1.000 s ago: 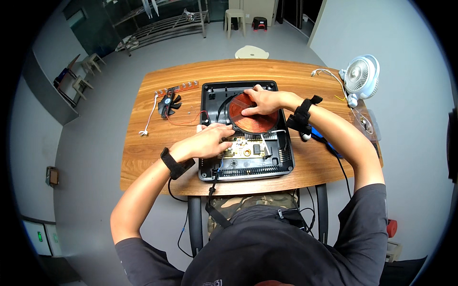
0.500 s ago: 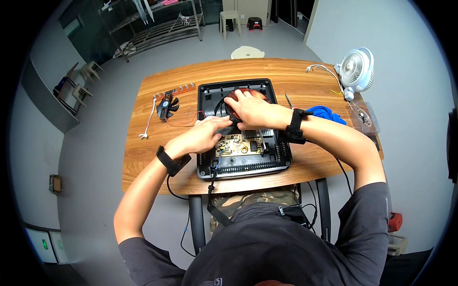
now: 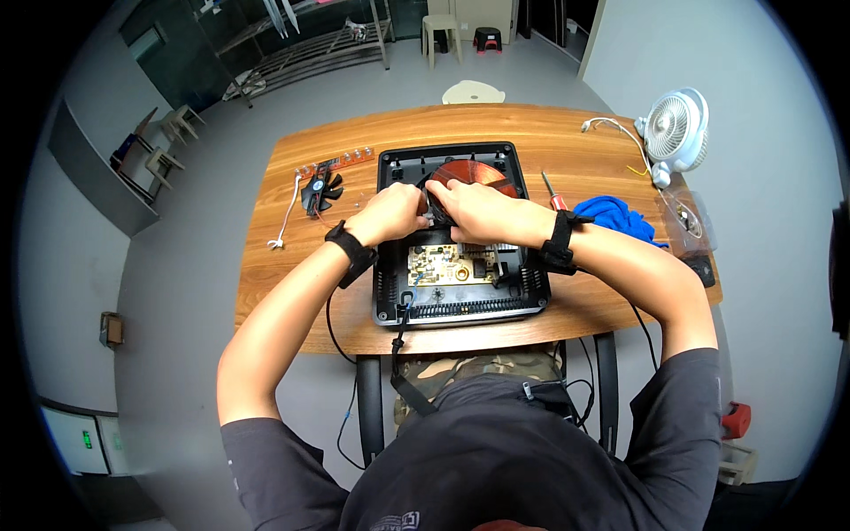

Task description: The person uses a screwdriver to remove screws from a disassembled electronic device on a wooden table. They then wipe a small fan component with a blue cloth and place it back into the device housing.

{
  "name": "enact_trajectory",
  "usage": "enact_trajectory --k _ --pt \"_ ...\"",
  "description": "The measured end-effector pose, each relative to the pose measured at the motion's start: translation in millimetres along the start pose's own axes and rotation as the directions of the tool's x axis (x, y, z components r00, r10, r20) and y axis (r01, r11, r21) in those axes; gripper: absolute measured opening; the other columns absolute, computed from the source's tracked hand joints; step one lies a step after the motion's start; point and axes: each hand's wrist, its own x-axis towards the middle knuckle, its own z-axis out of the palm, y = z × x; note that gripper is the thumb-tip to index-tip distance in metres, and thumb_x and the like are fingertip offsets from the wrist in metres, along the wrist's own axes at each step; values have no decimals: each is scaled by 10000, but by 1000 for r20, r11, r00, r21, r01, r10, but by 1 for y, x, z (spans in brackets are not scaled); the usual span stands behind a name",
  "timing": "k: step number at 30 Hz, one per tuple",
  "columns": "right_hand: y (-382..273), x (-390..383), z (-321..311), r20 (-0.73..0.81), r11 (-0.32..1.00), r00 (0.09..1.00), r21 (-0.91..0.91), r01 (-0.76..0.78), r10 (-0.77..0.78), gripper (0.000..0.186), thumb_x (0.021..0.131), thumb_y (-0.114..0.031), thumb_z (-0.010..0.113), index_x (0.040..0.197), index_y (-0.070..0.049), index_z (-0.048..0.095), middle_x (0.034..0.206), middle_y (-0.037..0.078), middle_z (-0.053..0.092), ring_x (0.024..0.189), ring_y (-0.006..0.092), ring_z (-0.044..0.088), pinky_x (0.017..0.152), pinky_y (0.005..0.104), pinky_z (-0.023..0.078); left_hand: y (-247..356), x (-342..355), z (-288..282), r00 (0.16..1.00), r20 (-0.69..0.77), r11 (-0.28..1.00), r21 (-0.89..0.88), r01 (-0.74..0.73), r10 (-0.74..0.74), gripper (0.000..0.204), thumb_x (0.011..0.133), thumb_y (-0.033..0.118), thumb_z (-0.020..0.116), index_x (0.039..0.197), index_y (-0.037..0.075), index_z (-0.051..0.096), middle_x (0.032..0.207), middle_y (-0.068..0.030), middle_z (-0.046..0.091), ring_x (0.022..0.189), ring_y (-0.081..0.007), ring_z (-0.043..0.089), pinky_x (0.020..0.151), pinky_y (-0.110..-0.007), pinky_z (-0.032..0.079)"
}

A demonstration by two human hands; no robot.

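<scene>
Copper coil (image 3: 478, 174) seen at approx. 12 o'clock in blk housing (image 3: 386, 265), nr side partly covered by R hand (image 3: 474, 212); fingers bent, grip can't be told. L hand (image 3: 397, 212) curled at coil's 8 o'clock, fingertips partly hidden, so whether anything's grasped can't be told. Circuit bd (image 3: 434, 265) mounted twd 6 o'clock. Outside housing, on table: fan (image 3: 319, 189) at 10, screwdriver (image 3: 554, 192) at 2, blue cloth (image 3: 615, 219) at 3.

I can read no lettering; pale print (image 3: 396, 521) sits on the dark shirt (image 3: 452, 460), below the left hand (image 3: 396, 213) (too small here).
</scene>
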Motion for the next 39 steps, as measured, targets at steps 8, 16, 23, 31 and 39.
enact_trajectory --k 8,16,23,31,39 --pt "0 -8 -1 -129 996 989 40 76 -70 617 775 -85 790 1293 29 474 1095 272 649 1012 444 677 849 494 584 -3 12 8 998 58 993 -113 36 -30 292 781 218 850 939 -14 766 922 -224 748 911 -378 730 833 -434 577" --pt "-7 -18 -2 -174 992 977 -40 120 -125 438 802 -77 754 1193 -7 568 1031 233 648 921 400 714 762 473 604 9 -5 -6 986 154 964 -244 107 -70 192 791 166 865 883 11 797 842 -114 784 776 -173 739 763 -324 572" --pt "-16 -19 12 -105 973 975 -140 182 -198 442 776 -47 744 1186 -11 583 994 210 652 839 379 723 711 454 597 5 -29 -9 975 200 951 -267 153 -101 148 790 133 873 868 27 806 801 -77 780 763 -147 729 744 -308 567" --pt "-25 -10 20 -120 968 962 -88 235 -244 410 794 -48 736 1156 42 565 946 212 659 827 379 708 702 455 578 -3 -39 8 991 131 980 -199 26 0 133 743 121 871 807 27 803 764 -148 754 706 -254 736 713 -353 566" --pt "-27 -19 23 -185 966 948 -48 255 -259 168 913 -56 607 1021 73 602 864 234 685 839 391 715 736 463 584 0 -44 12 993 120 979 -204 16 9 190 787 161 867 860 -1 797 753 -146 743 691 -224 712 702 -353 551"
